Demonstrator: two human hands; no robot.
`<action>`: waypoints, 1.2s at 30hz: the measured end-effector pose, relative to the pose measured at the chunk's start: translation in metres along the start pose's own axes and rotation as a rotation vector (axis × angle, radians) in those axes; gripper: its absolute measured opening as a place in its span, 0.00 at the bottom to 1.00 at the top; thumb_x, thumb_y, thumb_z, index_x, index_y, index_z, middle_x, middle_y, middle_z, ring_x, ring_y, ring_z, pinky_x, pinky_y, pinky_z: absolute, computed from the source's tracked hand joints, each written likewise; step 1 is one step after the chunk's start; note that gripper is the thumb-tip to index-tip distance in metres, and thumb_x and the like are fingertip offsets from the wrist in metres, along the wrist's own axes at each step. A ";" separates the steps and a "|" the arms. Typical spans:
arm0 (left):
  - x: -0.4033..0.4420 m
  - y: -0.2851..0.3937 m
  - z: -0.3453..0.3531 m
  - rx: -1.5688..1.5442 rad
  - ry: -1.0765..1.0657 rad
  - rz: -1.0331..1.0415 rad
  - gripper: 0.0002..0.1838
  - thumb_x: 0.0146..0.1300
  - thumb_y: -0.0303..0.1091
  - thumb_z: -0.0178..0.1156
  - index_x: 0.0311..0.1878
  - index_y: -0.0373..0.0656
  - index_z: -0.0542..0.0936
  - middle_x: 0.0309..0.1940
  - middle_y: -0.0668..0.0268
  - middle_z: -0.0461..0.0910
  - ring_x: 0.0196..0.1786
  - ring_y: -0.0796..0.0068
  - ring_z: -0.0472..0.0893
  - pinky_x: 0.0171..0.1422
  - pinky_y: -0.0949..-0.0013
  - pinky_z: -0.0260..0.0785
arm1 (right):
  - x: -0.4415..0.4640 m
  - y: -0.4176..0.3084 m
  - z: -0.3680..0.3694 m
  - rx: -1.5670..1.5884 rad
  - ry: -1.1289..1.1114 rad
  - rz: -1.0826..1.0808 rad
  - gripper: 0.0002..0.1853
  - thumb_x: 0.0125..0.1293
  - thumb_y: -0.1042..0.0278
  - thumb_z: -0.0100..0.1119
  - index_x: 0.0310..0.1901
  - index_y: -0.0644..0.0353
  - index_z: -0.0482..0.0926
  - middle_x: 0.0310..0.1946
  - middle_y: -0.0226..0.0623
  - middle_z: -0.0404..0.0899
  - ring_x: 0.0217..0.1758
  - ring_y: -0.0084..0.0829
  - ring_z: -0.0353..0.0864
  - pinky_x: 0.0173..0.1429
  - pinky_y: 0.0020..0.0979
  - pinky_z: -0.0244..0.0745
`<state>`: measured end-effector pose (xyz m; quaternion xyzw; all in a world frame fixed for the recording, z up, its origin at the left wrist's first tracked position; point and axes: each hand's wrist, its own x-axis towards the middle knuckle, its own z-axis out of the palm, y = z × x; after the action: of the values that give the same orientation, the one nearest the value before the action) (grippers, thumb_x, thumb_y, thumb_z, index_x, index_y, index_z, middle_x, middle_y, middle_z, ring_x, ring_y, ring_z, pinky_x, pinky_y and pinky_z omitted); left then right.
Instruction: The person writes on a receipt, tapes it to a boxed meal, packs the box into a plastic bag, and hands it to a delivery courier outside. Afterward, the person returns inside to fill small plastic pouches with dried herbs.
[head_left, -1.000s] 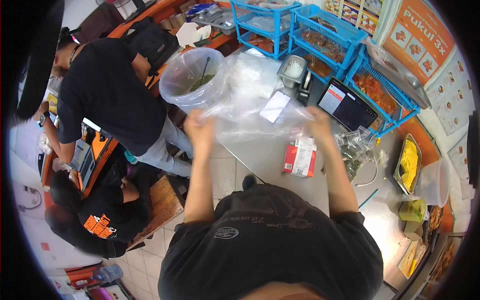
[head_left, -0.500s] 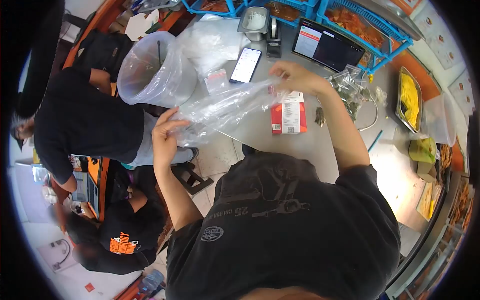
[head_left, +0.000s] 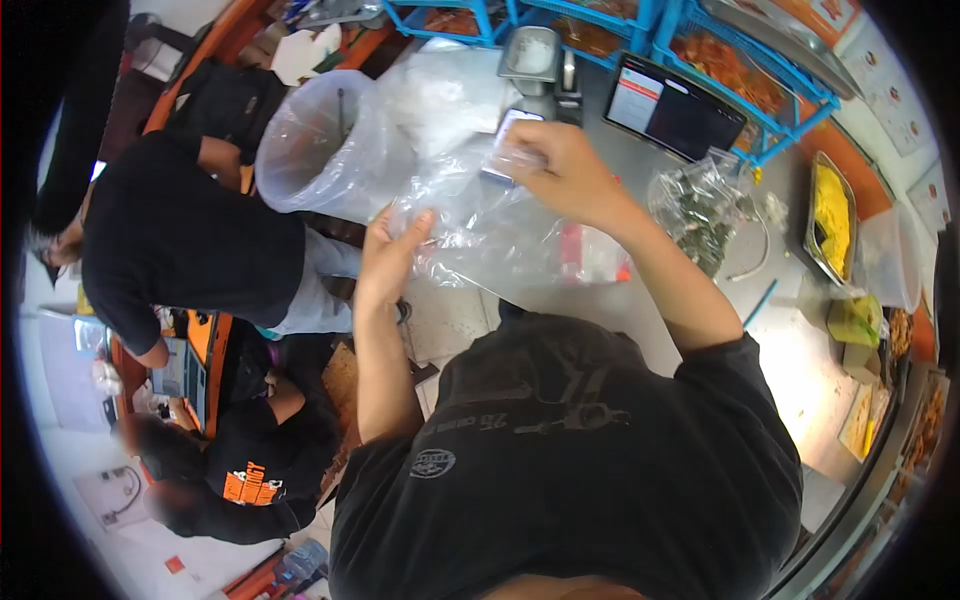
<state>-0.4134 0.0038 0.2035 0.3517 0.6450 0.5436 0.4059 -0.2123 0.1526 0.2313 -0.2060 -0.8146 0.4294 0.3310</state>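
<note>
A clear plastic bag [head_left: 480, 235] hangs crumpled between my two hands, over the metal counter [head_left: 640, 180]. My left hand [head_left: 395, 240] pinches its left side. My right hand [head_left: 545, 160] is closed on the bag's upper part, in front of a phone [head_left: 508, 130] with a lit screen. Through the film, below my right forearm, shows a red and white box [head_left: 592, 252], partly covered. Left of the bag stands a large bucket lined with clear plastic [head_left: 320, 140]. A stack of white plastic bags [head_left: 440, 95] lies behind my hands.
A tablet [head_left: 672, 105] and blue racks [head_left: 770, 135] stand at the back right. Bagged green leaves [head_left: 700, 220] and a tray of yellow food [head_left: 830, 215] lie to the right. At the left, one person in black [head_left: 190, 230] stands and another [head_left: 270, 460] sits.
The bag, stretched wide between both hands at first, is now bunched and lowered over the red box. My right hand has moved left, in front of the phone. The head view has shifted.
</note>
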 end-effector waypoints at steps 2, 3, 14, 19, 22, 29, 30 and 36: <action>0.000 -0.009 -0.010 0.075 0.013 0.046 0.21 0.53 0.32 0.69 0.47 0.34 0.75 0.30 0.69 0.79 0.29 0.79 0.76 0.34 0.75 0.68 | -0.004 0.016 -0.004 -0.084 0.054 0.046 0.06 0.55 0.75 0.60 0.33 0.68 0.76 0.23 0.38 0.76 0.26 0.23 0.71 0.33 0.27 0.67; 0.000 -0.014 -0.013 0.160 -0.003 0.140 0.22 0.51 0.32 0.71 0.46 0.34 0.75 0.28 0.69 0.79 0.27 0.80 0.75 0.31 0.76 0.66 | -0.008 0.027 -0.004 -0.110 0.064 0.043 0.06 0.53 0.76 0.59 0.33 0.68 0.76 0.23 0.38 0.76 0.26 0.23 0.71 0.33 0.26 0.67; -0.014 -0.002 -0.039 0.637 0.178 0.139 0.16 0.43 0.28 0.71 0.36 0.36 0.77 0.14 0.71 0.66 0.20 0.84 0.63 0.24 0.75 0.55 | -0.023 0.024 -0.051 -0.374 -0.125 0.029 0.16 0.42 0.85 0.53 0.36 0.67 0.80 0.30 0.45 0.82 0.34 0.29 0.82 0.41 0.27 0.74; -0.021 0.001 -0.032 0.590 0.125 0.293 0.13 0.44 0.29 0.71 0.29 0.37 0.76 0.14 0.72 0.68 0.21 0.87 0.64 0.25 0.78 0.54 | -0.018 0.038 -0.049 -0.298 0.210 0.060 0.10 0.54 0.79 0.57 0.39 0.63 0.80 0.29 0.46 0.81 0.30 0.39 0.81 0.36 0.31 0.73; -0.027 0.008 -0.030 0.542 0.058 0.334 0.13 0.45 0.28 0.70 0.26 0.38 0.73 0.15 0.73 0.68 0.22 0.89 0.64 0.25 0.79 0.54 | -0.017 0.037 -0.045 -0.358 0.357 0.118 0.08 0.58 0.76 0.58 0.41 0.61 0.79 0.29 0.49 0.80 0.30 0.45 0.81 0.33 0.34 0.73; -0.033 0.014 -0.029 0.446 0.199 0.390 0.09 0.45 0.21 0.62 0.23 0.38 0.70 0.16 0.75 0.67 0.23 0.90 0.63 0.26 0.80 0.54 | -0.023 0.045 -0.051 -0.639 0.338 0.211 0.15 0.57 0.71 0.63 0.47 0.58 0.77 0.16 0.36 0.68 0.21 0.22 0.63 0.28 0.28 0.62; -0.030 0.016 -0.030 0.377 0.213 0.413 0.08 0.45 0.20 0.60 0.23 0.38 0.70 0.16 0.75 0.67 0.23 0.89 0.63 0.27 0.80 0.54 | -0.023 0.043 -0.050 -0.491 0.229 0.134 0.17 0.57 0.70 0.65 0.48 0.58 0.76 0.18 0.35 0.70 0.23 0.22 0.65 0.30 0.27 0.63; -0.003 0.022 -0.011 0.136 0.220 0.696 0.07 0.47 0.15 0.54 0.24 0.39 0.71 0.24 0.72 0.75 0.24 0.84 0.69 0.31 0.82 0.58 | -0.033 0.028 -0.020 -0.088 -0.190 0.059 0.20 0.56 0.63 0.67 0.47 0.63 0.76 0.36 0.34 0.76 0.38 0.26 0.74 0.45 0.26 0.70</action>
<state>-0.4219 0.0002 0.2262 0.5158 0.5610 0.6395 0.1007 -0.1739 0.1587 0.2046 -0.2026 -0.8540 0.4204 0.2300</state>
